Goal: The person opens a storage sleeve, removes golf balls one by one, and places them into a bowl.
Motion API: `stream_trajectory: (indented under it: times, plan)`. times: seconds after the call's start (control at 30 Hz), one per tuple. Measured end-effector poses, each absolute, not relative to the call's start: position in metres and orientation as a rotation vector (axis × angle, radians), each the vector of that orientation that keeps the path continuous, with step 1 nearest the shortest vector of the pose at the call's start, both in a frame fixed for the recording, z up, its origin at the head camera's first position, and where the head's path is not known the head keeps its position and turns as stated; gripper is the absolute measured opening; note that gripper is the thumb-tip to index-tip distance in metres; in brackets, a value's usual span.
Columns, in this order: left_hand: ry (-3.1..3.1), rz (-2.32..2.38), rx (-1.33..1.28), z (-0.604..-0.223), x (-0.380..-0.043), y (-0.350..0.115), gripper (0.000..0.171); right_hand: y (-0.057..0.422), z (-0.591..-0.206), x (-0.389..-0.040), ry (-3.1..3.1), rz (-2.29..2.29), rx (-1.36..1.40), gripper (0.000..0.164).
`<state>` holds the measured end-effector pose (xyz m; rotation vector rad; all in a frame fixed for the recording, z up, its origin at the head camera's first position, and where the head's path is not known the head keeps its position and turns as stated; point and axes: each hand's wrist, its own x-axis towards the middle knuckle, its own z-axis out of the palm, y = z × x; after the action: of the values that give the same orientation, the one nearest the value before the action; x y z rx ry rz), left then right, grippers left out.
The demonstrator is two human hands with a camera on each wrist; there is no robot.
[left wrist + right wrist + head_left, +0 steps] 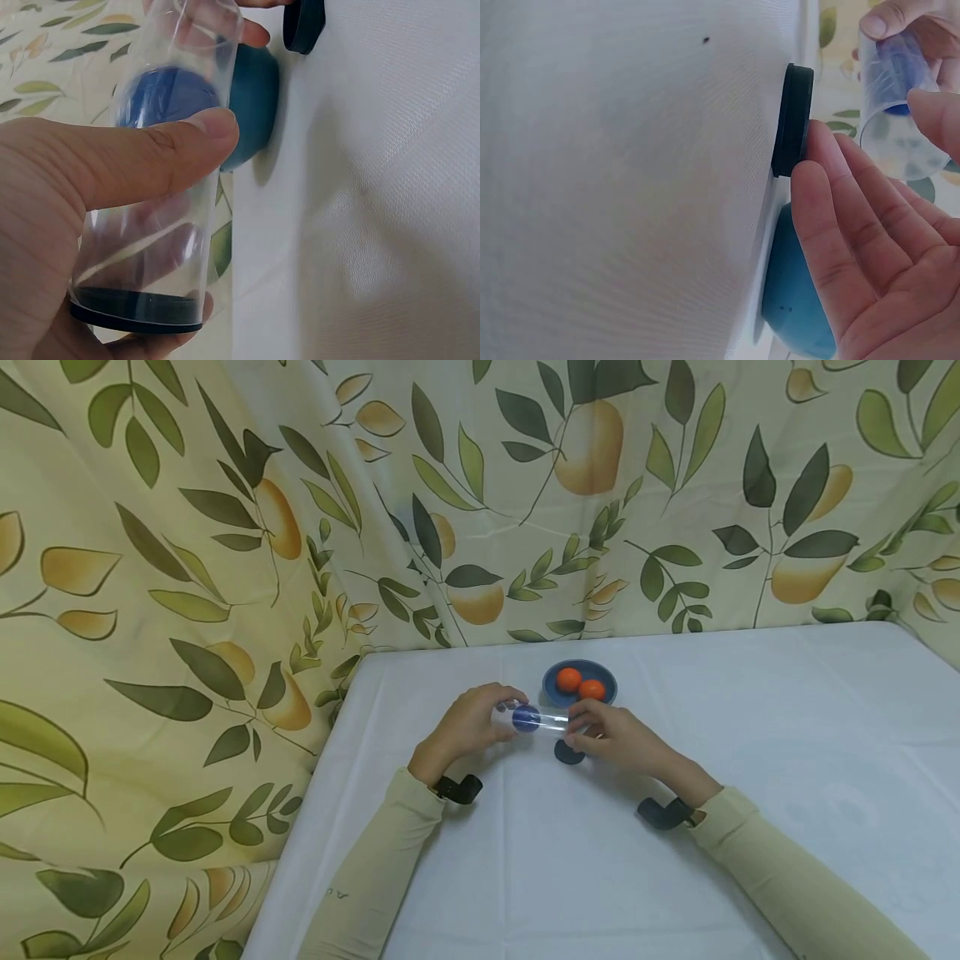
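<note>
My left hand [474,720] grips a clear plastic tube [553,721] and holds it sideways above the table. Around the tube's middle shows a round blue shape [169,94], and a dark cap [139,309] closes the end nearer the left palm. The other end is uncapped, its rim facing my right hand [618,739]. That hand has its fingers extended beside the rim, with the thumb close to it in the right wrist view. On the table below lies a dark round lid [569,752], near the right fingertips.
Just beyond the hands stands a blue bowl [550,693] with two orange balls [592,689] in it. A white cloth covers the table [525,877]. Leaf-and-fruit patterned curtain [337,527] hangs behind and along the left side.
</note>
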<state>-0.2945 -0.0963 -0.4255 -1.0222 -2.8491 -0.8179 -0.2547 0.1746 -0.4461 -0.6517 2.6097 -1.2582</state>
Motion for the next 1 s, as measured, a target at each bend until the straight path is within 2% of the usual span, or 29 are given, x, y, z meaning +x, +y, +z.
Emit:
stream_trajectory:
  times: [0.37,1.0]
  plan:
    - [-2.842,-0.857,-1.034,-0.4270,-0.2963,-0.0972,0.053,0.1758,-0.4459,-0.2547,2.616,-1.261,-0.658,0.041]
    - [-2.823,-0.890,-1.029,-0.4271,-0.2952,-0.0983,0.051,0.1772,-0.4488,-0.2562,2.630,-1.258,-0.635,0.048]
